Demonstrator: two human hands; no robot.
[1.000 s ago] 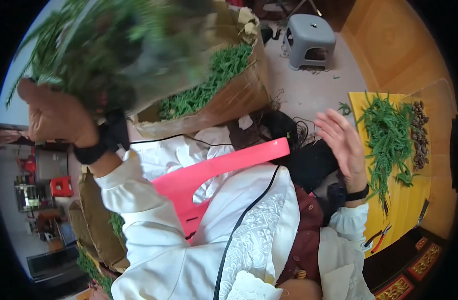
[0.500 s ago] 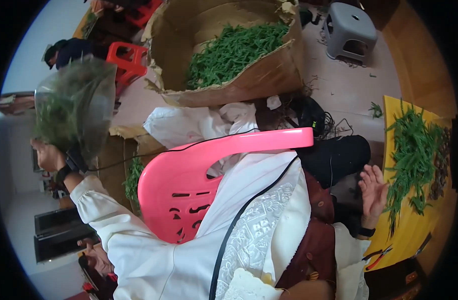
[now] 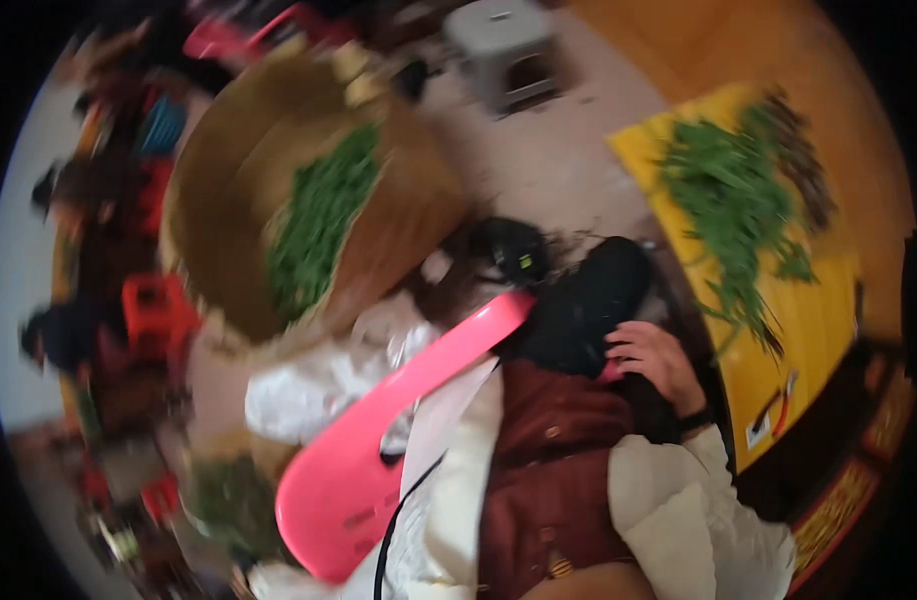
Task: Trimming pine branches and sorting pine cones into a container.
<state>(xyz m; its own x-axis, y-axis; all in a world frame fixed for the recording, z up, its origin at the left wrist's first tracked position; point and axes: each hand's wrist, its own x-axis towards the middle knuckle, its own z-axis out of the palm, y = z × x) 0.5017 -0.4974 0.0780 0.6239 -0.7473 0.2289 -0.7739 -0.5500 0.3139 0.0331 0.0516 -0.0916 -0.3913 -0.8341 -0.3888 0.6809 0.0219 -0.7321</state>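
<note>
My right hand point(image 3: 660, 362) is over my dark-trousered leg point(image 3: 588, 310), its fingers spread and nothing seen in them. Beside it stands a yellow table point(image 3: 813, 320) bearing a heap of long green sprigs point(image 3: 728, 185). At the lower left edge, my left hand point(image 3: 240, 582) is small and smeared, next to a clear bag of greenery point(image 3: 233, 505); its fingers cannot be made out. Between the bag and my lap is a pink plastic chair point(image 3: 338, 500).
A large torn cardboard box point(image 3: 408, 210) holds cut green sprigs point(image 3: 323, 220). White sacking point(image 3: 303, 400) lies before it. A grey stool point(image 3: 503, 45) stands farther off; red-handled pliers point(image 3: 781, 405) lie on the table. People and a red stool point(image 3: 158, 310) are at left.
The whole view has swung toward the right and blurred. My left hand and the bag now appear lower, near the bottom edge. My right hand has shifted over my leg.
</note>
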